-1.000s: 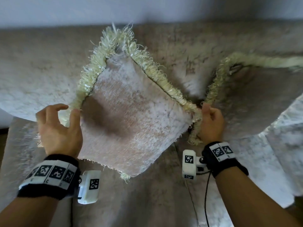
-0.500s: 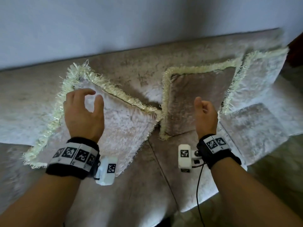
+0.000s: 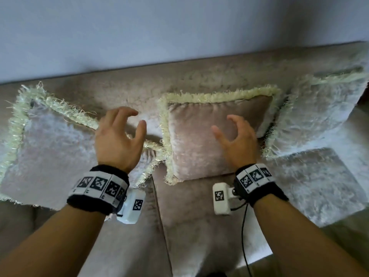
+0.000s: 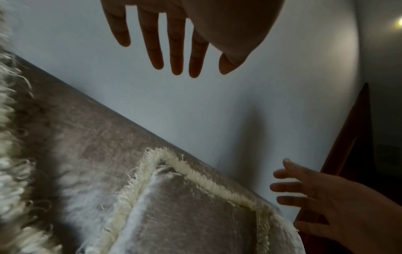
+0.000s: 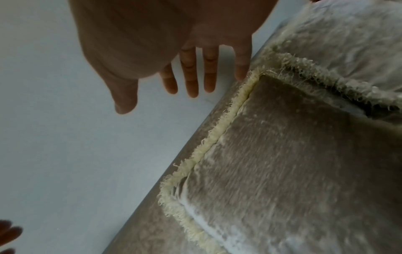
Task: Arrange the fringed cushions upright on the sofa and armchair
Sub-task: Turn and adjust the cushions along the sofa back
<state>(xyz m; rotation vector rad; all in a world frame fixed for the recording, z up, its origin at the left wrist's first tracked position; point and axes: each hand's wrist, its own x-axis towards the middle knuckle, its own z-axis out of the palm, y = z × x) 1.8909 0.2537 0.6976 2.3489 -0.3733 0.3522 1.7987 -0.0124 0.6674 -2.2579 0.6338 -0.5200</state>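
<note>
Cushions: left cushion (image 3: 50,152) now let go, leaning on sofa (image 3: 199,226) back. Left hand (image 3: 117,140) and right hand (image 3: 237,142) open, holding nothing. Middle cushion (image 3: 199,140) upright near right hand. Next: armchair.

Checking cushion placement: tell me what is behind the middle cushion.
Behind the middle cushion is the sofa backrest, which it leans against, then the wall. The backrest part directly behind the cushion is covered.

Both arms are stretched forward, side by side. The left hand (image 3: 117,140) is held up with fingers spread and loose. The right hand (image 3: 237,140) is held the same way. Nothing is gripped.
</note>
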